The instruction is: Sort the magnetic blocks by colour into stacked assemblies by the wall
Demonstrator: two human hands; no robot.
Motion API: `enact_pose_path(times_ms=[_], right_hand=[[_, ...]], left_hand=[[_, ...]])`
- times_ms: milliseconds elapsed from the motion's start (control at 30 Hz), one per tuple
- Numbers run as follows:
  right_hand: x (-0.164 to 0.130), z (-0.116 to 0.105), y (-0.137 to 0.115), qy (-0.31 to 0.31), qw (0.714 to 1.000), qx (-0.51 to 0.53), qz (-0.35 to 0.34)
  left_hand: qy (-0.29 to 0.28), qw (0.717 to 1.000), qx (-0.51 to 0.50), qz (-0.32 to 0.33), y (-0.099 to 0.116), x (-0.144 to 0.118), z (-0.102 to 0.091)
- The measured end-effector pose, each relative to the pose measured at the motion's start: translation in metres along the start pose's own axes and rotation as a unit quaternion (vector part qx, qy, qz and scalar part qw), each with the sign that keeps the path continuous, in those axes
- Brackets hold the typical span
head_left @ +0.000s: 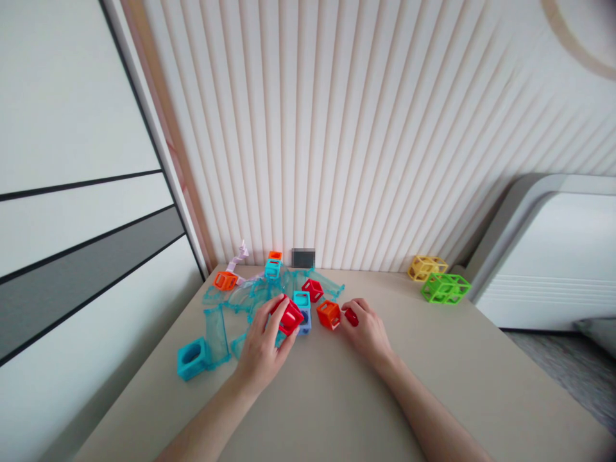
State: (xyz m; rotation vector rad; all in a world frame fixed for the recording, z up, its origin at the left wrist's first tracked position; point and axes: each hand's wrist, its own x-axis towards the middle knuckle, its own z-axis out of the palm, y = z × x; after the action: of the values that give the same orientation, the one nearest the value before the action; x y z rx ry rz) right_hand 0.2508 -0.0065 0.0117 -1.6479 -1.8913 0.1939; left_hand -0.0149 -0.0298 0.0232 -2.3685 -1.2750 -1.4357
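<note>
My left hand (266, 337) is closed around a red hollow cube block (290, 317), holding it at the front of a pile of toy pieces. A second red block (351, 316) shows between the fingers of my right hand (364, 327), mostly covered by them. Just left of that hand lies an orange cube block (329, 315). Behind the red block in my left hand are a light-blue cube block (301, 299) and a purple-blue one (304, 322), partly hidden. Another red cube block (312, 290) lies tilted behind the orange one.
Clear teal track pieces (240, 297) spread across the table's left half. A teal block with a round hole (192, 359) sits front left. An orange block (225, 280) lies back left. Yellow (426, 267) and green (445, 289) open-frame cubes stand back right, near a white headboard (568, 250).
</note>
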Motion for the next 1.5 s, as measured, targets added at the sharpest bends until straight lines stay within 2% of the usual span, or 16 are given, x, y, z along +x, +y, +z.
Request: enact_pose_path(times_ms=[433, 867, 1167, 1500], right_hand=[[-0.001, -0.005, -0.007, -0.057, 0.993, -0.101, -0.025], [0.0, -0.004, -0.004, -0.023, 0.988, -0.152, -0.01], [0.001, -0.01, -0.011, -0.045, 0.96, -0.273, -0.043], [-0.001, -0.008, -0.012, -0.021, 0.968, -0.249, -0.013]], left_hand=[[-0.026, 1.0, -0.011, 0.007, 0.003, 0.0, 0.0], [-0.048, 0.999, 0.003, 0.018, 0.003, -0.002, 0.001], [-0.054, 0.998, 0.002, 0.027, 0.003, -0.002, 0.002], [-0.059, 0.998, 0.0, 0.021, 0.003, -0.001, 0.001]])
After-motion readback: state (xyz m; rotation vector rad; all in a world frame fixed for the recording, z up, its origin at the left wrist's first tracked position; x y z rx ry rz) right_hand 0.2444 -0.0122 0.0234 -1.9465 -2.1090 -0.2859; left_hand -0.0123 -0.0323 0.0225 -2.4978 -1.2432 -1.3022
